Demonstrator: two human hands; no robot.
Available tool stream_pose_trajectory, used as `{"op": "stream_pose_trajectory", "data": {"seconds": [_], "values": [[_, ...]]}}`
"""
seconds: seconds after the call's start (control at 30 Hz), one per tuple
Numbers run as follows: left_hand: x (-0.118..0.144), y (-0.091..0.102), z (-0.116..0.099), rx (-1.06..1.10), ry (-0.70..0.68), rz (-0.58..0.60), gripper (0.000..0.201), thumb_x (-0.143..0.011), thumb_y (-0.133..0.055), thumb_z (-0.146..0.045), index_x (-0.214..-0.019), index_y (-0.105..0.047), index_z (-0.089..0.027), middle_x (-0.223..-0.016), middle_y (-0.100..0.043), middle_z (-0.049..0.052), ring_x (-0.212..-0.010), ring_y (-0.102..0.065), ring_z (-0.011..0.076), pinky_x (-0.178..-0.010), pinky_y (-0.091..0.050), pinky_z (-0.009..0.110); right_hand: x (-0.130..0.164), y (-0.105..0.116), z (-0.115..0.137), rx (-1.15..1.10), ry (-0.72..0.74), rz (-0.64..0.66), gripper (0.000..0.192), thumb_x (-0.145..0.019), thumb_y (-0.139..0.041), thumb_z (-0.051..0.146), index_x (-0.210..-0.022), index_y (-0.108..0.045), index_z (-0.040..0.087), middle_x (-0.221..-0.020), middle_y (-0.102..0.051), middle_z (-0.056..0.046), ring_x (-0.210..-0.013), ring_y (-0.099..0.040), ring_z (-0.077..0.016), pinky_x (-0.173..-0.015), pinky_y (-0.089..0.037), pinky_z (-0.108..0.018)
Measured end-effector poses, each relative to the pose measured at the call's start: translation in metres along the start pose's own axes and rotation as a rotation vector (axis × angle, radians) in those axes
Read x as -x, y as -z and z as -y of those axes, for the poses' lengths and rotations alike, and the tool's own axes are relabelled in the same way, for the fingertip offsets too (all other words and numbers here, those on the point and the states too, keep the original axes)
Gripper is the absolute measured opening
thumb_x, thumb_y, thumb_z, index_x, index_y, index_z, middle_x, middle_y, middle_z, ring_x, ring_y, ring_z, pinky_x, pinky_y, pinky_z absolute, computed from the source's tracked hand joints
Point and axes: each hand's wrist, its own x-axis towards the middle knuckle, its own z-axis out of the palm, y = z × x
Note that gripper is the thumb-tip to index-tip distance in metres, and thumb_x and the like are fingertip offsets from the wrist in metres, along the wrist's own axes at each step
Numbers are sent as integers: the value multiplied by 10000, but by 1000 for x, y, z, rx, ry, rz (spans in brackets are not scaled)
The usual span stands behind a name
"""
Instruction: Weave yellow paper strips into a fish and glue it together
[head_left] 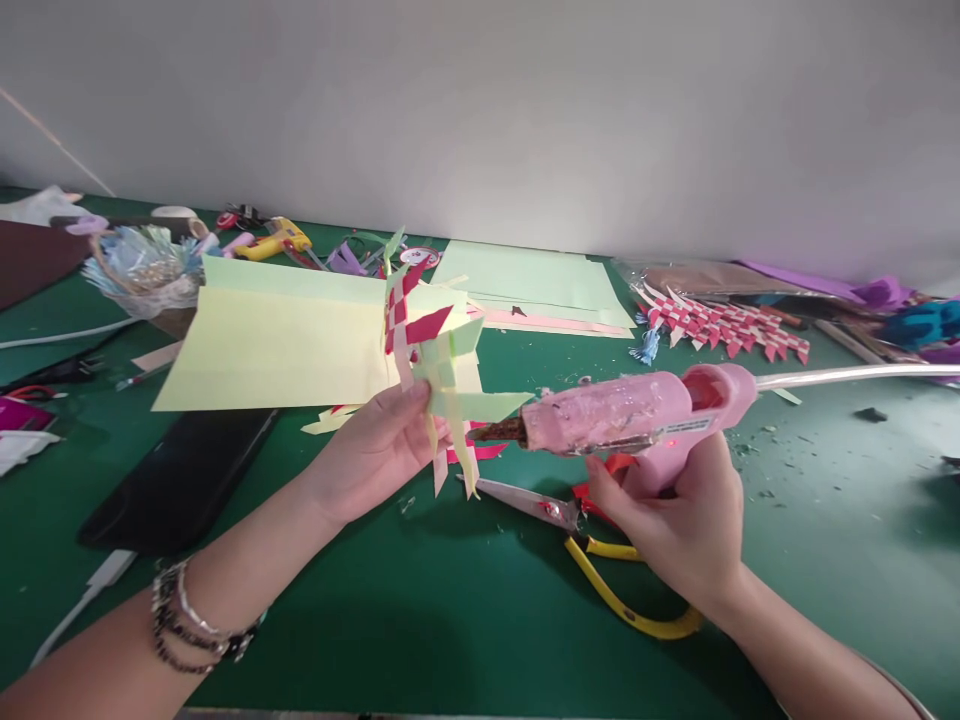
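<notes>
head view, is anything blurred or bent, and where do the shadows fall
Head view: wide-angle bend curves the green table edge; soft, even light, with faint shadows under the left hand and right hand; the woven paper piece and pink glue gun look fairly sharp; far clutter is softer.

Both forearms are bare, with no sleeves showing. The left hand [375, 450] has a stack of bracelets [191, 625] at its wrist: dark beaded strands beside thin silvery bangles. The right hand [686, 525] wears nothing.
</notes>
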Motion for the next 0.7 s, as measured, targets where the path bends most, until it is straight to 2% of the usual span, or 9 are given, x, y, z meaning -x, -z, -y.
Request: {"op": "stream_pose_trajectory", "data": {"seconds": [0.27,0.47,0.7], "values": [[1,1,1,136,30,137,169,-641,-759,-368,-647,-682,-217,-610,-553,-44,-605,-505,73,-656,-479,208,0,1,-2,-3,66,-45,327,-719,-610,264,-698,-285,236,-414,-408,124,-309,-346,-39,-307,-278,-162],[1,2,1,123,37,150,157,-662,-745,-365,-669,-700,-214,-652,-607,-38,-621,-541,84,-683,-491,223,0,0,-2,-15,57,-19,252,-731,-611,276,-769,-366,231,-435,-438,121,-320,-375,-46,-326,-323,-158],[0,3,2,109,39,165,149,-681,-727,-372,-689,-706,-224,-595,-559,-50,-598,-538,89,-613,-484,215,1,2,-4,8,57,-14,259,-729,-607,279,-758,-354,231,-435,-423,121,-327,-366,-45,-333,-320,-155]]}}
